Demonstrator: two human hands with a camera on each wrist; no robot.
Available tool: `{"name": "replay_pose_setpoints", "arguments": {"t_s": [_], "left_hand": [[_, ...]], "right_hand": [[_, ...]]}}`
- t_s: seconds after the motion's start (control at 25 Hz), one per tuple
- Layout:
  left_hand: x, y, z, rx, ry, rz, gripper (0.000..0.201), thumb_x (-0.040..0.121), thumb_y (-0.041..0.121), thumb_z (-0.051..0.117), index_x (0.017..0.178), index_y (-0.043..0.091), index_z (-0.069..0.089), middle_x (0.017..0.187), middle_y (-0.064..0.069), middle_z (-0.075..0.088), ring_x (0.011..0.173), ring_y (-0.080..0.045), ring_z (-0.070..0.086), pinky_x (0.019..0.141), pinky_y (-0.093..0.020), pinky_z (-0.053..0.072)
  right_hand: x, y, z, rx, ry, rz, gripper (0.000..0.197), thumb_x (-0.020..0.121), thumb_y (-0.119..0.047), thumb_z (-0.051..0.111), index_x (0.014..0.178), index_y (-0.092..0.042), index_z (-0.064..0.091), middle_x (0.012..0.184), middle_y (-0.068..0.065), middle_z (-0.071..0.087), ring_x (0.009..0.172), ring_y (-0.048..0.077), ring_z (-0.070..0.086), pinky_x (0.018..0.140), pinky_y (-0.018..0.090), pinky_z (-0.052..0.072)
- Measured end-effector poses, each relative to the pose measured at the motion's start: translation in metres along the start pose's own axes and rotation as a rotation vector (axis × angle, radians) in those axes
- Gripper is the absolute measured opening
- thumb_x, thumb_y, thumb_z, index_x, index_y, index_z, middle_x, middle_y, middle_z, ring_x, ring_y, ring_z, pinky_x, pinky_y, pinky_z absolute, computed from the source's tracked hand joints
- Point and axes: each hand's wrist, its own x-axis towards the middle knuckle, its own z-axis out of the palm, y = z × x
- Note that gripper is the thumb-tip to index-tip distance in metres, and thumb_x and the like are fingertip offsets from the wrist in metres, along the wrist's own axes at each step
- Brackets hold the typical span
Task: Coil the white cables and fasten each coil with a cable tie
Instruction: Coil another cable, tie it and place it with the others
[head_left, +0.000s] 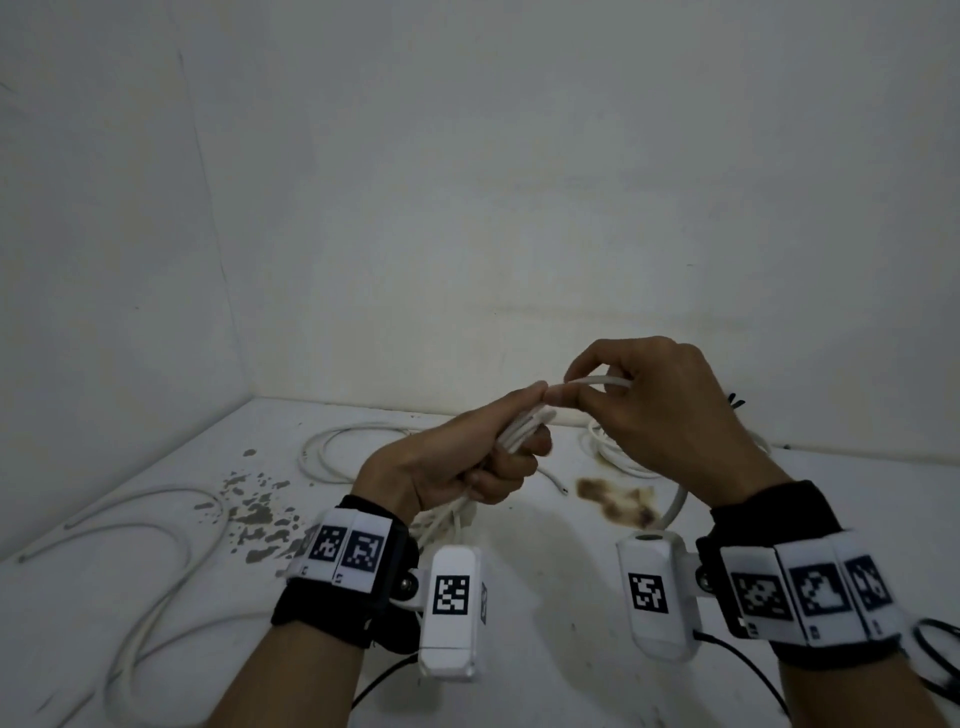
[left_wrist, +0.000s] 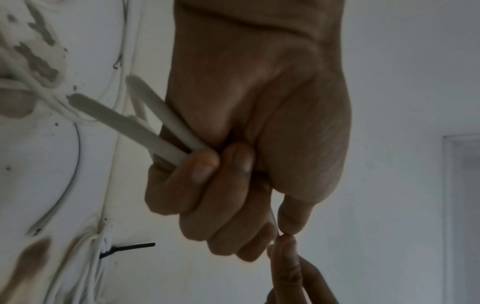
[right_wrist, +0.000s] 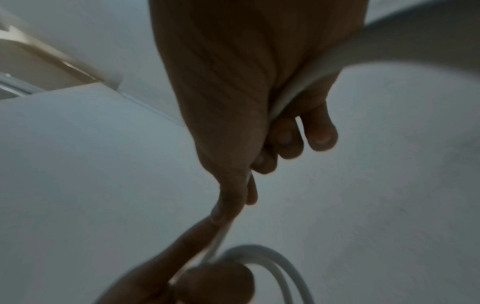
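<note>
My left hand (head_left: 485, 449) grips a bundle of white cable loops (head_left: 522, 428) above the white table, fingers curled round them; the left wrist view shows strands of this white cable (left_wrist: 145, 125) leaving the fist (left_wrist: 233, 174). My right hand (head_left: 644, 410) pinches the same cable's free run (head_left: 602, 384) just right of the left thumb, and the cable trails down past the wrist (head_left: 675, 506). In the right wrist view the cable (right_wrist: 291, 90) passes through the right fingers (right_wrist: 320, 131). A tied coil with a black cable tie (left_wrist: 127, 247) lies on the table.
Loose white cables lie on the table at the left (head_left: 156, 566) and back (head_left: 337, 447). Another white coil (head_left: 618, 457) sits behind my right hand. Brown stains (head_left: 618, 501) and grey flecks (head_left: 254, 512) mark the table. Walls close the corner behind.
</note>
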Motion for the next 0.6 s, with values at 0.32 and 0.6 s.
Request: {"name": "replay_pose_setpoints", "arguments": {"t_s": [0.32,0.6], "left_hand": [[0.009,-0.007,-0.005,-0.145,0.152,0.154,0.049,0.085,0.054,0.049,0.053,0.024,0.026,0.043,0.007,0.013,0.038,-0.011,0.01,0.044,-0.027,0.01],[0.004,-0.003,-0.013,-0.536,0.062,0.282,0.048,0.087,0.048,0.042,0.052,0.026,0.017,0.041,0.007,0.004,0.036,-0.014,0.002,0.041,-0.023,0.006]], "right_hand": [[0.002,0.004,-0.002,0.287,-0.014,0.183,0.03,0.087,-0.052,0.068,0.075,-0.025,0.074,0.047,-0.001,0.051,0.036,0.009,0.04,0.046,0.025,0.036],[-0.001,-0.005,-0.017,0.934,-0.336,0.303,0.029,0.103,-0.024,0.05,0.107,-0.004,0.071,0.058,-0.003,0.032,0.045,0.014,0.033,0.044,0.029,0.045]]}}
